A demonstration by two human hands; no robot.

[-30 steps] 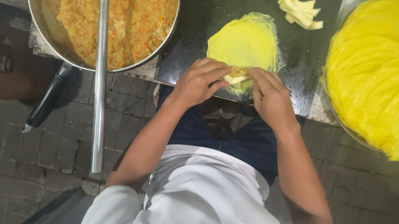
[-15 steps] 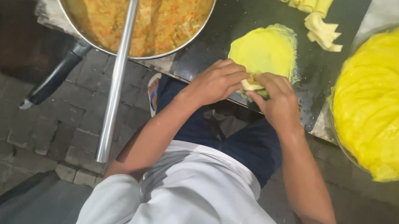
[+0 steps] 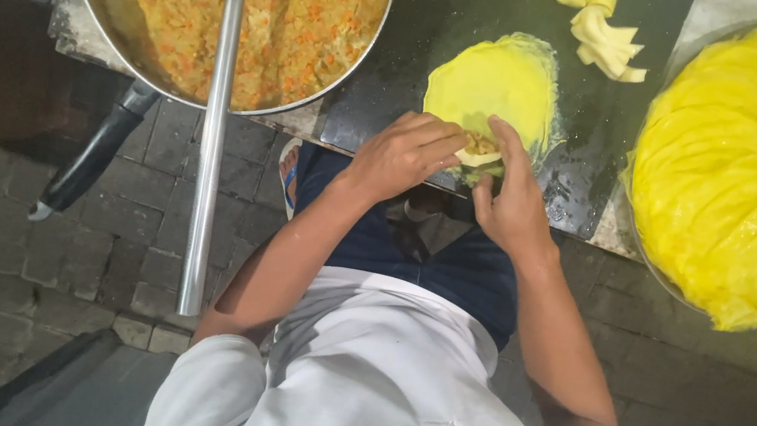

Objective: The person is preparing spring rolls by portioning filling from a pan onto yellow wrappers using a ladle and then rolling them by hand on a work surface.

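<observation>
On the dark board [image 3: 397,94], both hands cover the yellow wrapper's [image 3: 495,85] near edge.

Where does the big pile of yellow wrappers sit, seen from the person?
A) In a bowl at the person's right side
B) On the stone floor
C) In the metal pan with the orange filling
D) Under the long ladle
A: the pile of yellow wrappers fills a bowl beyond the right hand, away from the pan of filling.

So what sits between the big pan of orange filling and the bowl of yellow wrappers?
In the head view, the dark board lies between the pan and the bowl; on it sits a round yellow wrapper, its near edge under both hands.
</observation>
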